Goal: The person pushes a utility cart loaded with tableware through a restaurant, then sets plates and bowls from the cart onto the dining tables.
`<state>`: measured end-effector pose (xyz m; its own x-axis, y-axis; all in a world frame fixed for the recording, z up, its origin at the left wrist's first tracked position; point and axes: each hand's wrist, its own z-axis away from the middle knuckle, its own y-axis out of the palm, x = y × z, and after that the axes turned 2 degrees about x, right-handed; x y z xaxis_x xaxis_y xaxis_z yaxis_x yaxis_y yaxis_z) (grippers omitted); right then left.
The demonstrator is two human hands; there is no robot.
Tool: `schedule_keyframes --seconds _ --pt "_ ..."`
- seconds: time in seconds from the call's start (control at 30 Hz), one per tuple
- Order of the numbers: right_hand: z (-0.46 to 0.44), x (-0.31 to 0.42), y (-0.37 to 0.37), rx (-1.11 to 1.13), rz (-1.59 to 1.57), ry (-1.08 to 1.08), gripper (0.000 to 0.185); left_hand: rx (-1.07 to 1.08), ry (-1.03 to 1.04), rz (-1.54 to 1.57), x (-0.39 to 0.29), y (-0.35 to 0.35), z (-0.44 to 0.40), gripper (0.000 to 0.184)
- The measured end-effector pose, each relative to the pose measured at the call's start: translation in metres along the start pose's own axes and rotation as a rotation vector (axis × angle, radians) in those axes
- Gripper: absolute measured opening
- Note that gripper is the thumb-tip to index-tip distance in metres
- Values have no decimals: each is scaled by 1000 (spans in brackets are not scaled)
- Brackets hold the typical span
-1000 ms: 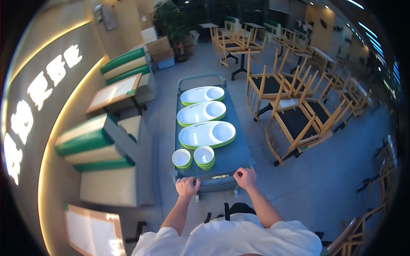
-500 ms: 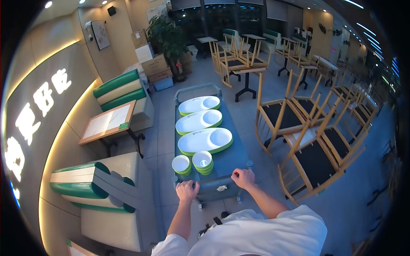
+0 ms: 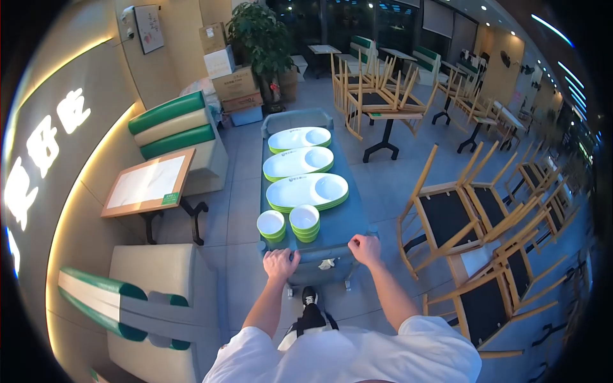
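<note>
Both my hands grip the near handle of a grey-blue serving cart (image 3: 345, 220). My left hand (image 3: 279, 263) is closed over the handle's left part, and my right hand (image 3: 365, 249) is closed at its right corner. On the cart's top lie three stacks of oval white plates with green undersides: a far stack (image 3: 297, 138), a middle stack (image 3: 295, 163) and a near stack (image 3: 300, 191). Closest to my hands stand two stacks of white-and-green bowls, a shorter left one (image 3: 271, 225) and a taller right one (image 3: 304, 222).
On the left are a green-and-cream booth seat (image 3: 175, 127), a table (image 3: 148, 182) and a nearer booth (image 3: 150, 268). Upturned chairs (image 3: 450, 217) rest on tables along the right. Boxes (image 3: 235, 83) and a potted plant (image 3: 258, 38) stand ahead. Floor runs between booths and chairs.
The cart and I have rolled forward between the booths and the chairs, which now sit nearer and lower in view. A shoe has come into sight below the cart. My hands keep their hold.
</note>
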<state>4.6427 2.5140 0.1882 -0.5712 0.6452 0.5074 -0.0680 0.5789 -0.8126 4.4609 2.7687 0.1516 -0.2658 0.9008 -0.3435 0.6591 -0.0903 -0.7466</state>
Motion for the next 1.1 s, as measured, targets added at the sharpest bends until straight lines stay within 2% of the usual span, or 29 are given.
schedule_keyframes --seconds 0.03,0.2,0.33,0.43,0.6,0.8,0.9,1.1 --pt "-19 -6 11 -94 21 -91 21 11 -1 -3 6 10 -19 36" --pt "-138 -13 45 -139 -54 -16 17 52 17 5 42 65 -128 35" --pt "-223 -36 76 -134 -32 -8 17 209 7 -20 65 102 -200 34" --pt "-284 -40 97 -163 -61 -32 14 115 42 8 84 135 -254 33" --pt "-384 -53 120 -328 15 -136 10 96 43 25 110 187 -339 31" --pt "-508 -52 146 -393 22 -164 11 24 57 -17 147 249 -445 32" --pt "-570 -59 167 -314 -26 -158 12 124 -7 -58 167 279 -504 30" --pt "-688 -61 202 -246 -13 -170 14 36 -31 -66 214 342 -604 33"
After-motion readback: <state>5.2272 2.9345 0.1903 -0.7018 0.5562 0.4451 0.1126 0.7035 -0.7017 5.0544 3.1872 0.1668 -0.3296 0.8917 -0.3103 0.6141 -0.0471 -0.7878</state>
